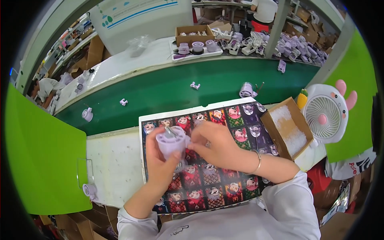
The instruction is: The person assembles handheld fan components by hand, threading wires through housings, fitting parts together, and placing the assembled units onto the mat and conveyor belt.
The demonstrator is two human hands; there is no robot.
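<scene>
My left hand (157,162) is wrapped round a lilac, round plastic housing (171,145) and holds it up over a mat of cartoon pictures. A short metal piece (171,131) sticks up at the top of this housing. At its right side my right hand (212,142) is closed in a pinch, and a small lilac plastic piece (187,141) shows at the fingertips, against the housing. Whether that piece is joined to the housing I cannot tell. Below them lies the dark picture mat (224,200).
An open cardboard box (294,132) with small clear pieces stands right of the mat, beside a white fan (325,114) with pink ears. Across the green belt (160,90) lie scattered lilac parts (195,85). Beyond it, a pile of lilac parts (296,48) covers the shelf. Green panels (40,160) flank me.
</scene>
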